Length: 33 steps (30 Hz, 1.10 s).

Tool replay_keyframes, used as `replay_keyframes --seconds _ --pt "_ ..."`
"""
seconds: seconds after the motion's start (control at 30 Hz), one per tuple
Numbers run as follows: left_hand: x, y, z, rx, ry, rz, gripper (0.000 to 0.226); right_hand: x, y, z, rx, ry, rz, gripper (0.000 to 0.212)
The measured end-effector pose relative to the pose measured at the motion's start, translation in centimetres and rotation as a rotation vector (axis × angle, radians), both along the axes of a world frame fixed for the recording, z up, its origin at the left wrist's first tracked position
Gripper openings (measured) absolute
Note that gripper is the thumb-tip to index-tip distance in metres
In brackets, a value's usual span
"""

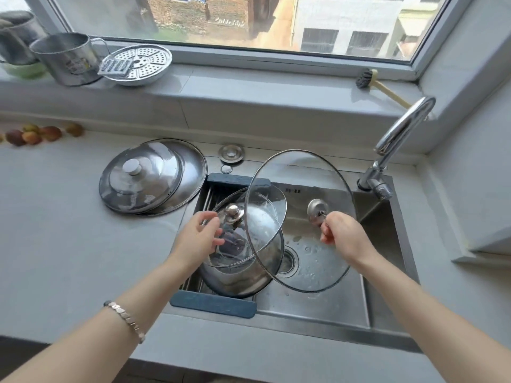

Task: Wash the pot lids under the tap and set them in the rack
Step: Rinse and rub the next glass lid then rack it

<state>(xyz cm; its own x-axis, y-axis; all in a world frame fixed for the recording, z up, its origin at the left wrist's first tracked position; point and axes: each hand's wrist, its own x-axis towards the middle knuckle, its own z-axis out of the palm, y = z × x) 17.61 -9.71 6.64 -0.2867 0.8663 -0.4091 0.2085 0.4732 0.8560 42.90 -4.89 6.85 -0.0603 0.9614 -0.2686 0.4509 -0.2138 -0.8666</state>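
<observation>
A large glass lid (318, 252) with a metal rim is held tilted over the steel sink (312, 305). My right hand (345, 236) is shut on its knob. A smaller glass lid (260, 217) lies on a steel lid (243, 280) in the blue-edged rack (213, 302) across the sink's left side. My left hand (199, 236) rests open on the smaller glass lid's near edge, beside its knob. Two steel lids (149, 178) lie stacked on the counter left of the sink. The tap (398, 142) stands at the back right; no water is visible.
A steel mug (69, 59) and a perforated steamer plate (138, 64) stand on the window sill, with a brush (378, 84) at its right. Several fruits (36, 134) lie at the counter's far left. A wall edge stands on the right.
</observation>
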Motion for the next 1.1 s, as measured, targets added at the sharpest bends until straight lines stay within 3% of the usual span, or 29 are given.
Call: replay_keyframes --seconds 0.2,0.37,0.47,0.67,0.93,1.1 --pt "-1.5 -0.3 -0.4 0.004 -0.170 -0.054 0.049 -5.1 3.0 2.5 -0.028 -0.397 0.182 0.032" --pt "-2.3 0.6 -1.0 -0.108 -0.103 -0.132 0.056 -9.9 5.1 2.2 -0.091 -0.577 0.287 0.029" --pt "-3.5 0.8 -2.7 -0.204 -0.087 -0.092 0.051 -12.7 5.8 1.9 -0.103 -0.636 0.364 0.029" --pt "-5.7 1.0 -6.4 -0.443 -0.241 0.001 0.058 -18.0 6.7 0.7 -0.134 -0.772 0.517 0.030" --pt "-7.1 3.4 -9.4 -0.513 -0.211 0.013 0.058 -21.0 9.4 -1.8 -0.203 -0.811 0.552 0.031" --pt "-7.7 3.7 -9.8 -0.529 -0.097 -0.126 0.056 -21.1 9.9 -2.8 -0.177 -0.787 0.505 0.031"
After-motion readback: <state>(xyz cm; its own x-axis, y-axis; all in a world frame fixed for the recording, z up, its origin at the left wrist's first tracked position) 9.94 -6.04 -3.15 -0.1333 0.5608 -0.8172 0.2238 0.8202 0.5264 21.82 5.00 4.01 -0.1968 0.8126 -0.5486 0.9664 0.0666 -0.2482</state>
